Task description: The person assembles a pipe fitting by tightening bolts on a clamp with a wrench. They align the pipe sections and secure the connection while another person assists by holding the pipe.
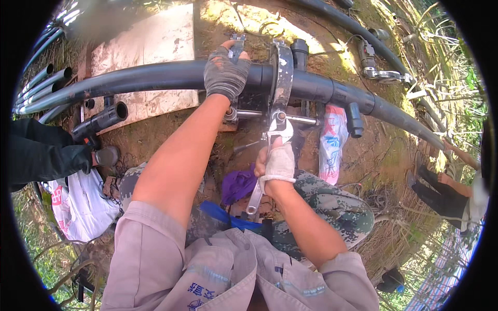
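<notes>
Wrench [253, 199] is gripped in the right hand [280, 161], its head at a bolt [281, 116] on the clamp [282, 72] around the black pipe [155, 79]; the left hand [225, 75] is closed on a metal piece [237, 50]. Plastic bags [332, 142] lie nearby, contents hidden

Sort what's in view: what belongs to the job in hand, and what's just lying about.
In the job:
black pipe, left hand over it
metal clamp around the pipe
wrench in right hand

Apparently lying about:
purple bundle
flat board
white bag right of the clamp
</notes>
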Available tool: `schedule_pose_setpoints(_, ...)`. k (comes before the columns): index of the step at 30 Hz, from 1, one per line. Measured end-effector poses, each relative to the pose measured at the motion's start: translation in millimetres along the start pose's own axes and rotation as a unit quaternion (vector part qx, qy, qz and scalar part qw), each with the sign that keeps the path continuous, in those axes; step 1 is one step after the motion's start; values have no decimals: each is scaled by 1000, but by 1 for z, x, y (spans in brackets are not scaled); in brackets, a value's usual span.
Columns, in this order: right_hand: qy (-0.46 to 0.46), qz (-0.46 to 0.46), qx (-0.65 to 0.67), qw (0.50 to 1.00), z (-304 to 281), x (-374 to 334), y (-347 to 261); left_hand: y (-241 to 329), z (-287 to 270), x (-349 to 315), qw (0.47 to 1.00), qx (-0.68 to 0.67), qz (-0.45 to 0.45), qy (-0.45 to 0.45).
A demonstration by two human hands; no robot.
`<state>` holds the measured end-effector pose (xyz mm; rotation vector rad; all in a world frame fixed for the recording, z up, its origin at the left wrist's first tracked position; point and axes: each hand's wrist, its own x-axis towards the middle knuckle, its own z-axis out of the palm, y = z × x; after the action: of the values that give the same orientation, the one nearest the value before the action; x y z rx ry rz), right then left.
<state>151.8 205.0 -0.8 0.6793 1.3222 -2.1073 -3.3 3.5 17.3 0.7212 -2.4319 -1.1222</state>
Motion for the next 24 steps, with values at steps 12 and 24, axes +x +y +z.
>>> schedule_pose_setpoints(12, -101, 166, -288, 938, -28, 23, -127, -9, 5, 0, 1000, -16, -6, 12)
schedule_pose_setpoints(24, 7, 55, 91, 994, 24, 17, -4, -10, 6, 2, 999, -20, -27, -2)
